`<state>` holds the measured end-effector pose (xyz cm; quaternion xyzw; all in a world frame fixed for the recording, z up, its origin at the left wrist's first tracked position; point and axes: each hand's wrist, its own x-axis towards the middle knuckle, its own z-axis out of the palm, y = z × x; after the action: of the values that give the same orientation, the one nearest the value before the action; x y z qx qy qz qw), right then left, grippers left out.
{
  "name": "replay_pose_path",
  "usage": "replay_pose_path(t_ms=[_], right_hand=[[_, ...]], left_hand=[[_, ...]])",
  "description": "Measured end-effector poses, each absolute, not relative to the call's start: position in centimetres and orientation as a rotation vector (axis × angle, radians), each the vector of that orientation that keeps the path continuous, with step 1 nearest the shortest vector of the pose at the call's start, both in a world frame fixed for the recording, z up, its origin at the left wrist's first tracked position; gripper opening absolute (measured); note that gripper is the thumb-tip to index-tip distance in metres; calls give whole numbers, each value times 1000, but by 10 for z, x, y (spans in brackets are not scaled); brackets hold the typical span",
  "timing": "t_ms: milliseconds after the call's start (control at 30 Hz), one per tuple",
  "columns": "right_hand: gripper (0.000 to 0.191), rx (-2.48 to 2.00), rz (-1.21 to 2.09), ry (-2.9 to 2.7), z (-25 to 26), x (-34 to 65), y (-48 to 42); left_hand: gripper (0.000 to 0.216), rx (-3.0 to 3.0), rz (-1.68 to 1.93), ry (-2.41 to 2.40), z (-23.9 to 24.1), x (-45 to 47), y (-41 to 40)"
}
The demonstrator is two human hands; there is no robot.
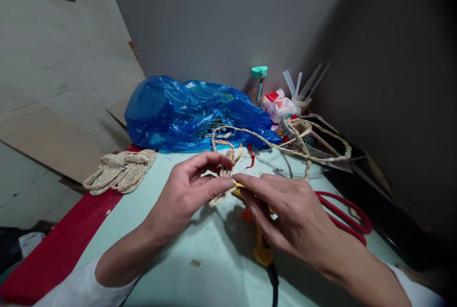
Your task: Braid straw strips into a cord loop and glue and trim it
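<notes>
Head view has our left hand (185, 190) pinching a small weave (227, 170) between thumb and fingers, over the middle of the worktop (200, 245). Our right hand (289, 212) reaches in with bent fingers, their tips close against the left thumb; we cannot tell whether they grip anything. The weave is pale, dry fibre, ribbed in tight rows, with a flat, curling strand end at its top. Beyond it a twisted, ropey cord (257, 134) runs right into wide, springy loops. To the left lies a bundle (121, 171) of the same rough plait, folded into rounded lobes, partly over a smooth red strip (67, 245) along the worktop's edge. A thin, glossy, crumpled blue bag (193, 112) fills the back. Behind the cord stand a jar (259, 73) with a teal lid, a soft red-and-white pack (277, 105) and a cup (303, 103) of translucent sticks (310, 81). Our right hand blocks much of a yellow plastic tool (263, 252) with a black cable (274, 281), and its wrist partly hides curved red handles (357, 219). A red scrap (252, 155) lies before the bag.
</notes>
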<state>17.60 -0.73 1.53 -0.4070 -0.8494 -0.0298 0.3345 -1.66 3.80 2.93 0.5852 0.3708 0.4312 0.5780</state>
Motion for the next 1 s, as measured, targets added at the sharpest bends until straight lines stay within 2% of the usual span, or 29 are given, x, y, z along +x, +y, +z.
replay_pose_path(t_ms=[167, 300, 467, 700, 1000], right_hand=[[25, -1144, -309, -2190, 13, 178, -7], [16, -1175, -279, -2165, 11, 178, -9], [17, -1135, -47, -2228, 9, 174, -8], [11, -1280, 525, -2039, 14, 168, -6], [11, -1151, 797, -1611, 19, 174, -3]], left_hand=[[20, 1390, 968, 907, 31, -13, 39], [13, 1406, 1063, 942, 31, -12, 38], [15, 1425, 1221, 1001, 29, -13, 39], [17, 1472, 1217, 992, 25, -8, 33], [32, 1434, 1250, 976, 21, -3, 26]])
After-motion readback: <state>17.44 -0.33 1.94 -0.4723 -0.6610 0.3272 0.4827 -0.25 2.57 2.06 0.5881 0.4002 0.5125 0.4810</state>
